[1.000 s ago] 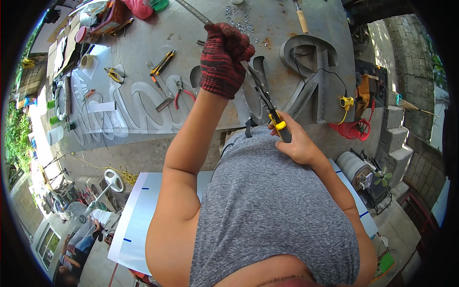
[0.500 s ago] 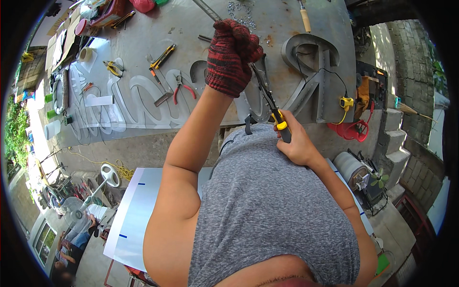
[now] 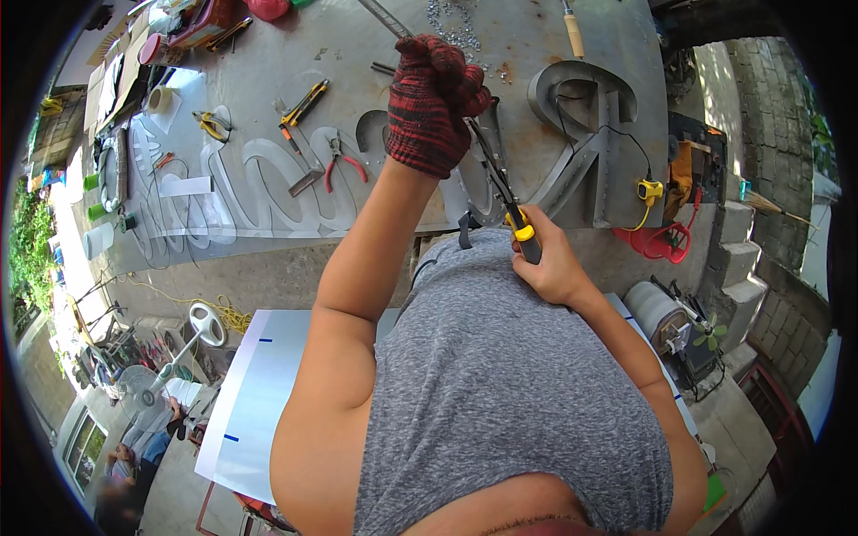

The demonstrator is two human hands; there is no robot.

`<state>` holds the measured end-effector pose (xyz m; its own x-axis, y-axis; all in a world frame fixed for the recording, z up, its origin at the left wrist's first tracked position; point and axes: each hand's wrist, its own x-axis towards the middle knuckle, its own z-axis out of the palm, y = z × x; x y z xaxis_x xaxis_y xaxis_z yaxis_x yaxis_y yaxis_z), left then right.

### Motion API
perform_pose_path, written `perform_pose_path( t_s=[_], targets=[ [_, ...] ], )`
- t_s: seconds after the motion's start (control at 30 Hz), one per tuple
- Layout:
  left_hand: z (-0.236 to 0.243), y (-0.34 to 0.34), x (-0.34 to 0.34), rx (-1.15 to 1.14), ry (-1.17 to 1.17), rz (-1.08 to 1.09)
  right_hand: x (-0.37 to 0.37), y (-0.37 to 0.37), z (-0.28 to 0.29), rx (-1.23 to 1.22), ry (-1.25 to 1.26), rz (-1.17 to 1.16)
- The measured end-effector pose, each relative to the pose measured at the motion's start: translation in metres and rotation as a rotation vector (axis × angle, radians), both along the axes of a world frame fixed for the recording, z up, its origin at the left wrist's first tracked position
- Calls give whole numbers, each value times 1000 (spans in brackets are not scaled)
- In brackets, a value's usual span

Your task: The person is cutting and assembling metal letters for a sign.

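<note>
My left hand, in a red and black knit glove, is closed round a narrow metal strip that runs out past the far side of the fist. My bare right hand grips a hand tool with a black and yellow handle, close to my shirt. Between the hands, a dark, notched length reaches from the glove to the tool. The tool's working end cannot be told apart from it. Just left of the glove stands part of a curved metal letter.
On the metal table lie red-handled pliers, a yellow cutter, other pliers and metal bits. A metal letter R stands right, beside a yellow tape measure. A person is at lower left.
The tool and my right hand have shifted very slightly to the left. My left hand keeps its hold on the metal strip, almost unmoved.
</note>
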<state>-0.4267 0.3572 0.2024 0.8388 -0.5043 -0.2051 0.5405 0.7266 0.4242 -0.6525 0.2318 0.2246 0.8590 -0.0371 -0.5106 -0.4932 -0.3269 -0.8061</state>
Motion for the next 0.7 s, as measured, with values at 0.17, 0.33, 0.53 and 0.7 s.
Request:
perform_pose_path(
  t_s=[0.17,0.33,0.53,0.7],
  targets=[
    [-4,0,4,-47,-34,-18,3,-2,0,-30,-5,-3],
    [5,8,23,42,-105,60,4,-4,-1,-55,14,17],
    [4,7,16,59,-45,80,-4,-5,-8,112,20,27],
    [4,7,8,71,-4,82,-9,-8,-9,91,-50,77]
  ],
)
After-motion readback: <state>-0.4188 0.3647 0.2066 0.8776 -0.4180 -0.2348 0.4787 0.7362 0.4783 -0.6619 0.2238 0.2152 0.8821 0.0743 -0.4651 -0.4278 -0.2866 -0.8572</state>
